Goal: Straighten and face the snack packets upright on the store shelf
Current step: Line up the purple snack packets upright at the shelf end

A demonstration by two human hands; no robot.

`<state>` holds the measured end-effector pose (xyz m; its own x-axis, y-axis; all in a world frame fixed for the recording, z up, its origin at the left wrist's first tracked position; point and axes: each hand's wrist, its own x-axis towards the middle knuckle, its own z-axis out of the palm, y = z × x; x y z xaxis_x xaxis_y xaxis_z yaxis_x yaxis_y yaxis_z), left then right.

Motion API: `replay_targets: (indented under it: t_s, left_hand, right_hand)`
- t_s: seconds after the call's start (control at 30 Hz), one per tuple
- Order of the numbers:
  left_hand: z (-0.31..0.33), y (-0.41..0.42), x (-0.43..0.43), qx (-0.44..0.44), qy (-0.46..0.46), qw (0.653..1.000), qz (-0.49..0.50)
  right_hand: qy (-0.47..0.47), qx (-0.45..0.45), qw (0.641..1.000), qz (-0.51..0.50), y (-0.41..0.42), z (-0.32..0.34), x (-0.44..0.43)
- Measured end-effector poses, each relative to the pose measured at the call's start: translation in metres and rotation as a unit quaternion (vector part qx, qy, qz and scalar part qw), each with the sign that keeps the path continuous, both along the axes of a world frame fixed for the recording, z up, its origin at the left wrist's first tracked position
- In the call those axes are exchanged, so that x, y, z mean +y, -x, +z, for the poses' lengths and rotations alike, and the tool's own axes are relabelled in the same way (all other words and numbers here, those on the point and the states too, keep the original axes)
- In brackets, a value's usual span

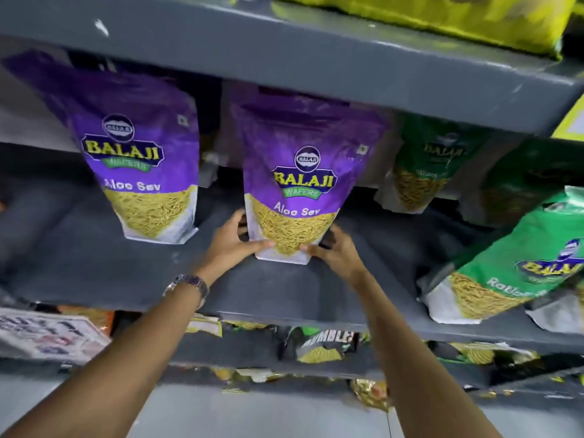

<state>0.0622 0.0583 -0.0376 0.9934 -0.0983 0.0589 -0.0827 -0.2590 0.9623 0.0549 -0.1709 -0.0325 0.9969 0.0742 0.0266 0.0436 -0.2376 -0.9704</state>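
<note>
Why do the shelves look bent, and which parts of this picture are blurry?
Head view: the wide-angle lens bows the grey shelf and the forearms near the frame edges. The middle purple Aloo Sev packet, gripped by the left hand and right hand, reads sharply; the green packets at right are smeared and dim.

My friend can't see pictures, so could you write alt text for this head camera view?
Two bare hands, left hand and right hand, grip the bottom corners of an upright purple Balaji Aloo Sev packet on a grey metal shelf. Another purple packet stands to its left; a green packet leans at the right.
</note>
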Motion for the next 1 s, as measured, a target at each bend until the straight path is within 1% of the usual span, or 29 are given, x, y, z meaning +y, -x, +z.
replay_targets:
  t_s: [0.1, 0.2, 0.33, 0.47, 0.8, 1.0]
  left_hand:
    - [-0.001, 0.015, 0.0, -0.002, -0.004, 1.0, 0.013]
    - [-0.003, 0.033, -0.003, 0.006, 0.011, 1.0, 0.022]
    - [-0.005, 0.059, -0.007, 0.033, 0.05, 0.997, 0.048]
    - [-0.003, 0.075, -0.009, 0.034, 0.055, 0.997, 0.037]
    - [0.002, 0.083, -0.006, 0.037, 0.037, 0.998, 0.017]
    - [0.001, 0.086, -0.008, 0.03, 0.046, 0.998, 0.023]
  right_hand:
    - [0.011, -0.017, 1.0, -0.012, 0.019, 0.001, -0.001]
    - [0.012, -0.008, 1.0, -0.02, 0.04, -0.001, 0.0]
    - [0.074, -0.004, 0.996, -0.039, 0.065, 0.005, -0.001]
    - [0.094, 0.015, 0.995, -0.04, 0.082, 0.013, -0.001]
    - [0.094, 0.022, 0.994, -0.045, 0.094, 0.016, 0.004]
    - [0.083, 0.026, 0.995, -0.039, 0.094, 0.013, 0.004]
